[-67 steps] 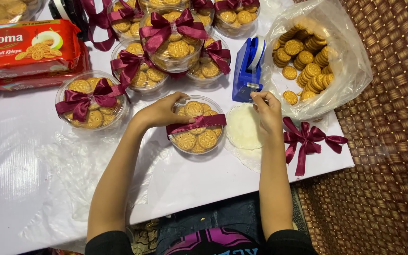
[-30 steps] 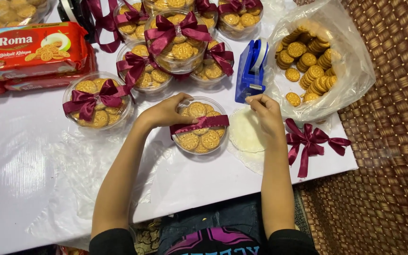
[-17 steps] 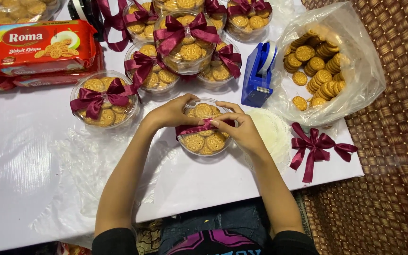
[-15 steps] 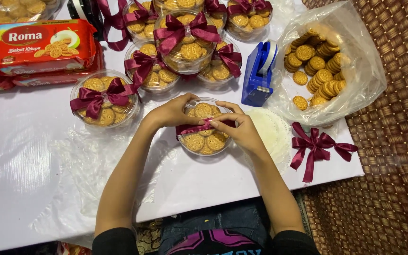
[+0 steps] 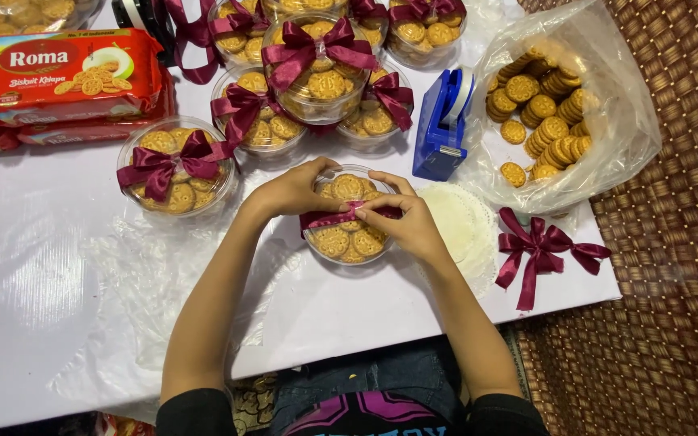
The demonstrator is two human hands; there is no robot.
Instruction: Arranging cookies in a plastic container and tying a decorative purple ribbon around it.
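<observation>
We are at the ribbon step: our left hand (image 5: pixel 296 191) steadies the near-left rim of a round clear tub of biscuits (image 5: pixel 351 218) that sits on the white surface (image 5: pixel 42 299) right in front of us, while our right hand (image 5: pixel 407 222) pinches a maroon ribbon band (image 5: pixel 341 216) drawn flat across the lid. Both hands are closed on their work, the left cupping the tub, the right's fingertips gripping the ribbon near its middle. As we judge it, the band needs holding taut and fixing down, and a bow has to go on top; a ready-made maroon bow (image 5: pixel 539 246) lies loose to the right, and a blue tape dispenser (image 5: pixel 443 121) stands just beyond the tub.

Behind it, five finished tubs with bows (image 5: pixel 317 60) cluster together, one stacked on the others, and a sixth tub with a bow (image 5: pixel 175 165) sits apart to the left. At the far left lie flat red biscuit packets (image 5: pixel 70 77) with white lettering and a biscuit picture. At the right, an open clear plastic bag (image 5: pixel 555 105) holds loose biscuits, and a white paper doily (image 5: pixel 458 226) rests beside our right hand.
</observation>
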